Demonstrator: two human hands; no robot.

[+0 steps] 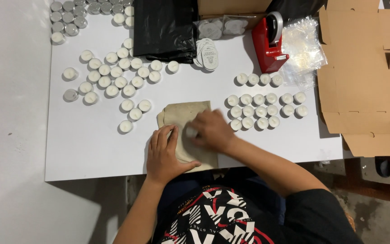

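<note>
Beige cloth pouch [187, 118] pinned flat by spread left hand [164, 153]; tealight [191, 132] pinched in right hand [211, 130] at pouch mouth. Loose tealights [254, 111] remain unpacked on white table [91, 144].

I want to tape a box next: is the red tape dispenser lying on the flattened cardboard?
No, the red tape dispenser stands on the white table, left of the flattened cardboard.

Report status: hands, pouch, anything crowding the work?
Left hand flat on beige cloth pouch. Right hand pinching a tealight at it. Loose tealights both sides, none touching.
</note>
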